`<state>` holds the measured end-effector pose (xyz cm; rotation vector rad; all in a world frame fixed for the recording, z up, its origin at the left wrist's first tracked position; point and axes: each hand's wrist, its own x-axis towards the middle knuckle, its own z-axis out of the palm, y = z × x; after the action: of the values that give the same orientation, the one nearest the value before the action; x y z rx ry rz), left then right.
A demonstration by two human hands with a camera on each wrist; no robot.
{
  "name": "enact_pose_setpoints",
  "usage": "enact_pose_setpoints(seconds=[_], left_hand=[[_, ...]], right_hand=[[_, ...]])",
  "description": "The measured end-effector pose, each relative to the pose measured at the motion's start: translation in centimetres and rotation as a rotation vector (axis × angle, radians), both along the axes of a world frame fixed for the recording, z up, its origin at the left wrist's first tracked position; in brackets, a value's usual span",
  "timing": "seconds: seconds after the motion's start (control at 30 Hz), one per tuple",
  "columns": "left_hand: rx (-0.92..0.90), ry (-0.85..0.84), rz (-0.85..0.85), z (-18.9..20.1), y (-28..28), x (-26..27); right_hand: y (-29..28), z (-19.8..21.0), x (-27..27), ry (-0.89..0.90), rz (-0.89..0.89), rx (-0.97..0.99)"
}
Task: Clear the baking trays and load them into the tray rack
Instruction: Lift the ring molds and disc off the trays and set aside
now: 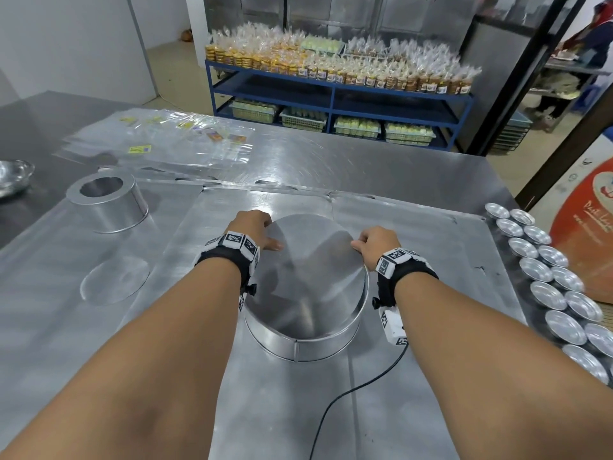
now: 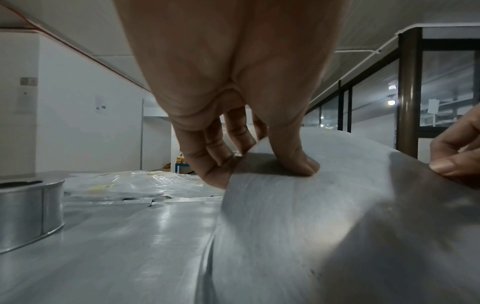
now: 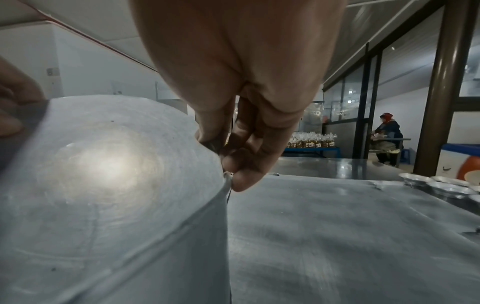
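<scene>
A large round aluminium tin [image 1: 308, 287] stands upside down on the middle flat baking tray [image 1: 292, 403]. My left hand [image 1: 262, 232] grips its left rim, thumb flat on the top and fingers down the side. My right hand [image 1: 365, 242] pinches the right rim. In the left wrist view the left hand [image 2: 244, 144] straddles the edge of the tin [image 2: 311, 216]. In the right wrist view the right hand [image 3: 228, 160] has its thumb on top and curled fingers against the wall of the tin [image 3: 103, 185]. More flat trays lie at the left [image 1: 49, 293] and right [image 1: 447, 260].
A smaller upturned tin with a hole in its top [image 1: 106, 204] and a loose metal disc [image 1: 114, 280] sit on the left tray. Several small tart moulds [image 1: 547, 287] line the right edge. Plastic bags [image 1: 166, 141] lie at the back. A black cable [image 1: 348, 403] crosses the near tray.
</scene>
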<state>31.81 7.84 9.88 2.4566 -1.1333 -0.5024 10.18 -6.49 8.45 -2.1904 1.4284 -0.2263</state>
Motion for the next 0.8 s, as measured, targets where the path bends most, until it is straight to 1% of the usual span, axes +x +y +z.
enact_pose_setpoints(seconds=[0.1,0.33,0.47,0.57,0.67,0.8], left_hand=[[-0.016,0.001,-0.003,-0.3,-0.3,0.4],[-0.033,0.022,0.051,-1.5,-0.8,0.1],[-0.051,0.061,0.051,-1.6,-0.8,0.2],[-0.11,0.097,0.066,-1.5,-0.6,0.2],[-0.181,0.116,0.11,-1.7,-0.4,-0.3],[-0.266,0.157,0.163,-1.8,-0.6,-0.8]], right_hand=[[-0.2,-0.5,0.0,-0.013,0.009,0.002],[-0.6,-1.0,0.4,0.008,-0.009,0.004],[-0.4,-1.1,0.8,0.008,-0.03,0.003],[-0.1,-1.3,0.9,-0.021,-0.007,-0.026],[0.2,-1.9,0.8,0.006,0.034,-0.062],[0.3,-2.3,0.8,0.018,0.042,-0.09]])
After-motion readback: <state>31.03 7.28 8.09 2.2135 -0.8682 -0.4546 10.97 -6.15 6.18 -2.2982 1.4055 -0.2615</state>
